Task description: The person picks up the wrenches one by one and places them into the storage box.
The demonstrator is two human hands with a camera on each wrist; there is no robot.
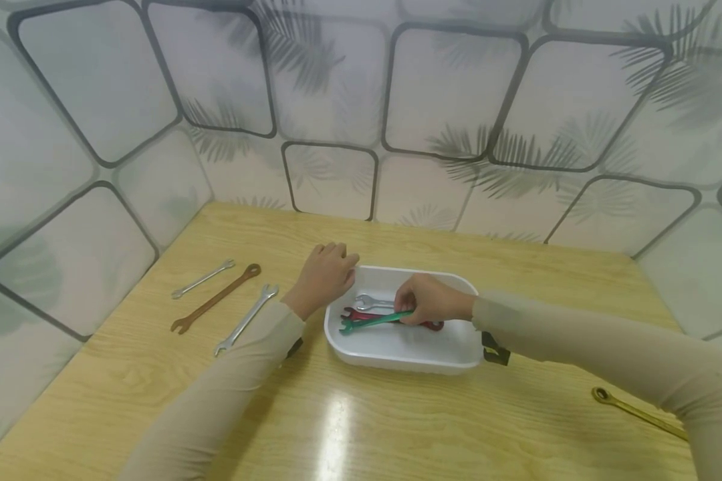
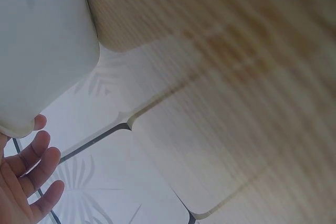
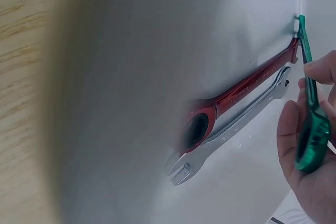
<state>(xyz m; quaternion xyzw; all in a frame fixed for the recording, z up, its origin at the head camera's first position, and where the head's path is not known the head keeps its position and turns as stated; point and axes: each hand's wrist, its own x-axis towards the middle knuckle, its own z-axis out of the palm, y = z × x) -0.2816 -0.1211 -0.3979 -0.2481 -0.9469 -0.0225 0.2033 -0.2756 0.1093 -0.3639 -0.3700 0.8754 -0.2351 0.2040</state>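
Note:
My right hand [image 1: 433,298] pinches a green combination wrench [image 3: 311,93] between thumb and fingers, inside a white tray [image 1: 397,357]. The wrench's open end points left in the head view, close over the tray floor. Beneath and behind it lie a red combination wrench [image 3: 252,80] and a silver open-end wrench [image 3: 241,118], side by side in the tray. My left hand [image 1: 327,275] holds the tray's rim at the back left corner; its other fingers are spread loosely outside the wall in the left wrist view. The thumb there is mostly hidden.
Left of the tray on the wooden table [image 1: 265,427] lie a small silver wrench [image 1: 203,279], a copper-coloured wrench [image 1: 216,299] and a larger silver wrench [image 1: 247,321]. A gold-coloured wrench [image 1: 638,411] lies at the right, partly under my right sleeve. A patterned wall [image 1: 337,180] borders the table.

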